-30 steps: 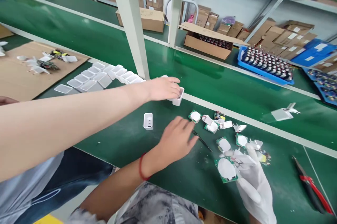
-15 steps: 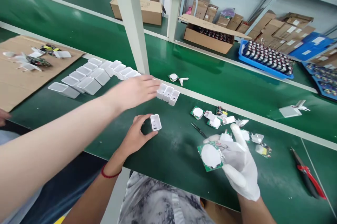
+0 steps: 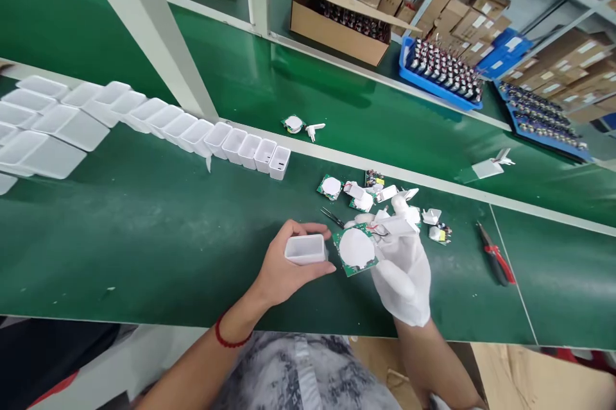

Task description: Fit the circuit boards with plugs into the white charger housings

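Observation:
My bare left hand [image 3: 283, 262] grips a white plastic charger housing [image 3: 306, 248] by its sides, its open mouth turned up toward me. In my right hand [image 3: 404, 269], which wears a white glove, is a green circuit board [image 3: 357, 249] with a round white pad on its face. Thin wires join the board to a white plastic piece [image 3: 395, 226] resting in the same fingers. The board's edge is close to the housing; whether they touch I cannot tell. Behind the glove, some loose parts are partly covered.
A row of white housings [image 3: 232, 143] runs along the ledge to the left. Tweezers [image 3: 332, 217], circuit boards [image 3: 331, 187] and plug parts [image 3: 432, 217] lie beyond my hands. Red-handled pliers [image 3: 495, 255] rest at right. A blue tray [image 3: 440, 76] of parts stands farther back.
My left hand has lifted the housing, tipped it and brought it beside the circuit board. The co-worker's arm has left the view. My view has turned to the right.

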Action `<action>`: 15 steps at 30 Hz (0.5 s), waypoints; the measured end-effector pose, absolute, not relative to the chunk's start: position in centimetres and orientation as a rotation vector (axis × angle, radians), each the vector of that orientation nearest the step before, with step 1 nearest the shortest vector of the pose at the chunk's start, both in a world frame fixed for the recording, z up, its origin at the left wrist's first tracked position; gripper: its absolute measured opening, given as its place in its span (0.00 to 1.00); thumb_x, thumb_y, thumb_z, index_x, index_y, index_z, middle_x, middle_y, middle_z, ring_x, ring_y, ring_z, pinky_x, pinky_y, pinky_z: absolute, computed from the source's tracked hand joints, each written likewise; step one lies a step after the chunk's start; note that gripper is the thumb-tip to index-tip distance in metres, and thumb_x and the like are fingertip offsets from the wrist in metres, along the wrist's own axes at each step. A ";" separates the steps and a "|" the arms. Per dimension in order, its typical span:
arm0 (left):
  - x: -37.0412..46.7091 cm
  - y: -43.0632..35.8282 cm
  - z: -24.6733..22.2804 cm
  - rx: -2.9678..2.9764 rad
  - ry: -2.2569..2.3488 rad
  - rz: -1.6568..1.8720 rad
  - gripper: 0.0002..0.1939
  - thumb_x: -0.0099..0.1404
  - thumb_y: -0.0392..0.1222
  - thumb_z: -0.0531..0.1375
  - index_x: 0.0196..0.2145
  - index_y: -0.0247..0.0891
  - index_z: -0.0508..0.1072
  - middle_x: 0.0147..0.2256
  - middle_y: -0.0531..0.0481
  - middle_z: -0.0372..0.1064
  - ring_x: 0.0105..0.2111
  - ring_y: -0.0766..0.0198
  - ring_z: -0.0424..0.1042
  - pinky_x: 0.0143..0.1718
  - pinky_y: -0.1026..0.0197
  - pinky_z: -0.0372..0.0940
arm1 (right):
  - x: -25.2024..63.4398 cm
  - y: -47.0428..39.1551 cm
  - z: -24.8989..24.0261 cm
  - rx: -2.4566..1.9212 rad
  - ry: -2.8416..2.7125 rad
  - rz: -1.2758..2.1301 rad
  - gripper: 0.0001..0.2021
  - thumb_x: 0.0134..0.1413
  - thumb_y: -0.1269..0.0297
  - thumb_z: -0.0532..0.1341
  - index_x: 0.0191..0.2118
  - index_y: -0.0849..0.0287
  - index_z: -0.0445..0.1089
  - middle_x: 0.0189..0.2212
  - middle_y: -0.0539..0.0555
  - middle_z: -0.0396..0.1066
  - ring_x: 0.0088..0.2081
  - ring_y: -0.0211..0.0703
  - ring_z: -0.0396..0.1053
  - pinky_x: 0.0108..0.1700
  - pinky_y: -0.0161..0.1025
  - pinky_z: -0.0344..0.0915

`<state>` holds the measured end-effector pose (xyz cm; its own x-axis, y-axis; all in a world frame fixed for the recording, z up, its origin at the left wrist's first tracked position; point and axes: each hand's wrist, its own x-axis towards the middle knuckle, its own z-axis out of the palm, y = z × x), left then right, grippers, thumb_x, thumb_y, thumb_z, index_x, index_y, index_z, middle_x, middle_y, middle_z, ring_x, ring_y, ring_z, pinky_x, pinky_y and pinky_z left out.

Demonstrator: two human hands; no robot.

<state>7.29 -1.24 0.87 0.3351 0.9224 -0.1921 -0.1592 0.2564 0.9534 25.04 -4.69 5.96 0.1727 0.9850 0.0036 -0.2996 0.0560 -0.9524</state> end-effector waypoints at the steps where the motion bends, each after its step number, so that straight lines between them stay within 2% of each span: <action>1: 7.4 -1.3 1.1 0.921 0.926 0.859 0.26 0.48 0.45 0.73 0.36 0.42 0.61 0.42 0.47 0.74 0.39 0.55 0.77 0.34 0.56 0.73 | 25.3 -4.7 5.8 -1.040 -0.853 1.203 0.41 0.46 0.61 0.71 0.65 0.46 0.53 0.47 0.57 0.73 0.50 0.58 0.71 0.54 0.61 0.67; 3: 7.3 -1.5 1.5 0.804 0.921 0.812 0.28 0.51 0.47 0.72 0.44 0.43 0.63 0.41 0.46 0.76 0.34 0.55 0.78 0.30 0.56 0.74 | 25.6 -4.7 5.8 -1.052 -0.840 1.195 0.41 0.46 0.59 0.70 0.65 0.47 0.53 0.48 0.58 0.72 0.51 0.59 0.71 0.55 0.63 0.65; 6: 6.3 -1.6 1.8 0.900 0.749 0.789 0.31 0.58 0.52 0.67 0.57 0.44 0.65 0.51 0.40 0.73 0.45 0.50 0.77 0.41 0.52 0.75 | 25.8 -4.9 6.0 -1.080 -0.901 1.165 0.45 0.47 0.57 0.69 0.68 0.44 0.47 0.50 0.58 0.71 0.53 0.60 0.70 0.55 0.64 0.65; 9: 5.3 -1.8 1.8 1.090 0.582 0.719 0.34 0.62 0.52 0.64 0.63 0.49 0.60 0.59 0.41 0.66 0.53 0.49 0.72 0.49 0.52 0.72 | 25.6 -5.4 6.4 -1.085 -1.032 1.107 0.49 0.49 0.56 0.68 0.70 0.43 0.38 0.49 0.59 0.71 0.52 0.60 0.70 0.53 0.65 0.66; 11: 5.2 -1.8 1.7 1.251 0.657 0.749 0.35 0.60 0.48 0.66 0.63 0.51 0.60 0.58 0.40 0.64 0.53 0.50 0.71 0.49 0.53 0.72 | 25.4 -5.8 6.8 -1.094 -1.157 1.037 0.49 0.51 0.56 0.67 0.70 0.43 0.34 0.49 0.59 0.72 0.53 0.60 0.70 0.52 0.66 0.66; 15: 6.1 -1.6 1.6 1.579 0.876 0.947 0.27 0.58 0.41 0.68 0.54 0.48 0.67 0.57 0.41 0.63 0.56 0.50 0.67 0.49 0.54 0.72 | 25.2 -6.2 6.9 -1.070 -1.385 0.982 0.44 0.56 0.61 0.62 0.69 0.35 0.33 0.50 0.55 0.72 0.55 0.56 0.69 0.52 0.63 0.67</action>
<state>6.06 -1.60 1.62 0.4192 0.8972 0.1390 0.0682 -0.1837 0.9806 25.16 -6.21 6.85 -0.0180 0.9670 0.2542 0.0796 0.2549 -0.9637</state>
